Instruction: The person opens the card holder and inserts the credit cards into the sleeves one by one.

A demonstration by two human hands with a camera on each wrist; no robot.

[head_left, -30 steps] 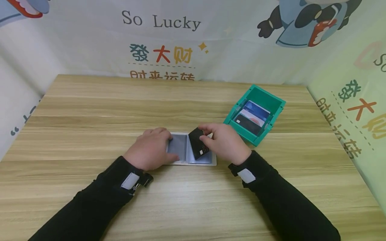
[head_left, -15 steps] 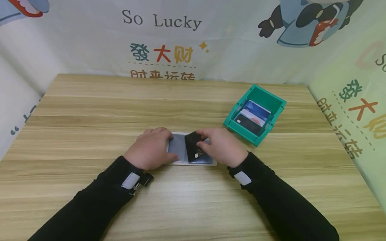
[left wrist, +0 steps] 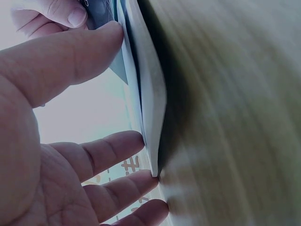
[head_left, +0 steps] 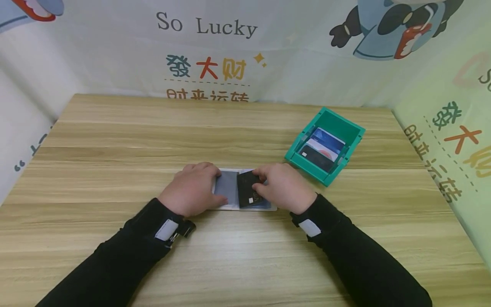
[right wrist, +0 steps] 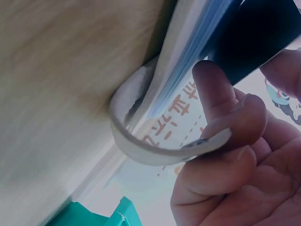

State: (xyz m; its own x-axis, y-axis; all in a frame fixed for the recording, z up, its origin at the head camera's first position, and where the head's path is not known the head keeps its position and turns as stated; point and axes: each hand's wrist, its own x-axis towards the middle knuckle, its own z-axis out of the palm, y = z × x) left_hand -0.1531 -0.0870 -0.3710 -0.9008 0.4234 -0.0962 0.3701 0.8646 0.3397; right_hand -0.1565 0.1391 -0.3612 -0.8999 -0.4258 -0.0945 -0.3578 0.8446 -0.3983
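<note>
An open card holder (head_left: pixel 226 187) with clear pockets lies on the wooden table. My left hand (head_left: pixel 190 189) rests on its left end; in the left wrist view the thumb touches the pages and extended fingers touch the holder's edge (left wrist: pixel 153 94). My right hand (head_left: pixel 285 185) pinches a black card (head_left: pixel 246 189) between thumb and fingers. That card lies slightly tilted over the right-hand pocket, its lower end near the pocket; I cannot tell whether it is inside. In the right wrist view, a pale curved strap (right wrist: pixel 155 155) with a snap sticks out by my fingers.
A green plastic box (head_left: pixel 343 123) stands to the right, behind my right hand. Several cards (head_left: pixel 326 145) lie in it, including a blue one and a black one. Printed cloth (head_left: pixel 291 76) hangs behind the table and along its sides.
My right hand has shifted the black card slightly left and down, then slightly back right, turning it more upright over the right pocket. The left hand has stayed in place.
</note>
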